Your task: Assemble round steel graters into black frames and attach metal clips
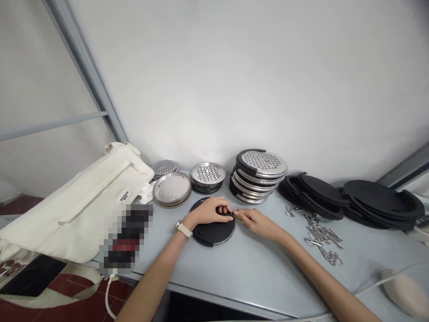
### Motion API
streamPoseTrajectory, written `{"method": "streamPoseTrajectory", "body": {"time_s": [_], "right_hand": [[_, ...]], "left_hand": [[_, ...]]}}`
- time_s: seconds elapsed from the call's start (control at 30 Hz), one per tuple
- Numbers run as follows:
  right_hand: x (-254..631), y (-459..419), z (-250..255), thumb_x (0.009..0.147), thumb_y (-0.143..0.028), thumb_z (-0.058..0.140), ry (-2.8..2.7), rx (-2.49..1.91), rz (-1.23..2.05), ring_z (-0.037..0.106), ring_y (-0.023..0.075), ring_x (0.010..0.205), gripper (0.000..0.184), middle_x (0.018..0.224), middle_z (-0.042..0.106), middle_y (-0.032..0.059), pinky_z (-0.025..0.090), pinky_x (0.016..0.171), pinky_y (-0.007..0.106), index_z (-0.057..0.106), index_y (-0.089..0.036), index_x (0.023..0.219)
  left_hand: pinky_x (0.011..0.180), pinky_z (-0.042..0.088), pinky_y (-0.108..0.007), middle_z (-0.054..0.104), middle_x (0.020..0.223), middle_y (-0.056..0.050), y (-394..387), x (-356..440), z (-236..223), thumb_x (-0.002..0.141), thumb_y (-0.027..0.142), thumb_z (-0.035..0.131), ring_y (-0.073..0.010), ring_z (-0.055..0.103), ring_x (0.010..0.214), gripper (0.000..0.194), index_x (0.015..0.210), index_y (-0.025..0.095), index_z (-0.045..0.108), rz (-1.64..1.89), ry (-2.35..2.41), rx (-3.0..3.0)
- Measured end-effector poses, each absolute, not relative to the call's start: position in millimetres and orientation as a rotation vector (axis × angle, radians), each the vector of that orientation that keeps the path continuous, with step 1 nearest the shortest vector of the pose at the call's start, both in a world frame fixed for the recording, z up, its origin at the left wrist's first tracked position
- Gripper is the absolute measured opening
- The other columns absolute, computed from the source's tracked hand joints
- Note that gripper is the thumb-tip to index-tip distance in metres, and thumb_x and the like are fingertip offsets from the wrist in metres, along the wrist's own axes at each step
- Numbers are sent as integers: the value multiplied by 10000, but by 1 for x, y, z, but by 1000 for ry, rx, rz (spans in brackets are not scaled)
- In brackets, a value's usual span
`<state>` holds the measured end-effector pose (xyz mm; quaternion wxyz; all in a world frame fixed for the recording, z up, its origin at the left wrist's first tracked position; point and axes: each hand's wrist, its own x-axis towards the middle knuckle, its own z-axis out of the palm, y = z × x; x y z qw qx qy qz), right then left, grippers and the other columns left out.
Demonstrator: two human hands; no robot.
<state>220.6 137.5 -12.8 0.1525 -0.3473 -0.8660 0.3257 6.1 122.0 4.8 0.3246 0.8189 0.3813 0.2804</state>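
A black round disc point(216, 235) with a metal edge showing at the lower right lies flat on the table. My left hand point(209, 211), with a watch point(183, 229) on the wrist, rests over its upper part, fingers curled and thumb and fingertips closed at the disc's right rim. My right hand point(257, 222) meets it there, pinching a small metal clip point(238, 218) mostly hidden by the fingers. Behind stand a stack of round metal graters point(208, 173), a stack of plain metal discs point(172, 188) and a taller stack of graters with black rims point(263, 163).
Loose metal clips point(320, 232) lie in a heap to the right, before stacked black round holders point(318, 190) and more black holders point(378, 201). A white bag point(83, 201) leans at the left by a blurred-out item point(125, 237). A beige mouse-like object point(407, 290) is at the lower right.
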Motion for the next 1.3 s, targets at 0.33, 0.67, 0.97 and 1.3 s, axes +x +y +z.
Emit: {"method": "streamPoseTrajectory", "body": {"time_s": [0.33, 0.67, 0.97, 1.3], "right_hand": [[215, 135, -17, 982, -448, 245, -2504, -993, 817, 452, 129, 578, 453, 637, 522, -14, 324, 573, 259, 528, -191, 738], [218, 134, -14, 976, -460, 260, -2509, -989, 817, 438, 119, 562, 456, 612, 497, -25, 316, 553, 248, 503, -191, 701], [220, 135, -16, 972, -429, 282, -2501, -985, 835, 393, 110, 544, 412, 597, 445, -39, 297, 532, 245, 470, -187, 696], [213, 129, -16, 986, -405, 265, -2496, -943, 736, 489, 134, 600, 386, 714, 587, 4, 366, 605, 261, 562, -195, 856]], "left_hand": [[675, 397, -211, 531, 769, 21, 120, 7, 6, 752, 273, 662, -105, 496, 716, 146, 837, 163, 615, 738, 998, 2110], [690, 416, -228, 551, 803, -6, 122, 6, 5, 763, 303, 667, -117, 510, 727, 179, 870, 160, 660, 709, 1007, 2111], [689, 417, -226, 551, 802, -5, 122, 6, 5, 762, 304, 672, -115, 513, 727, 186, 878, 160, 661, 721, 987, 2117], [693, 417, -215, 550, 788, 18, 119, 7, 8, 758, 260, 657, -110, 512, 735, 194, 925, 175, 607, 710, 1014, 2097]]}}
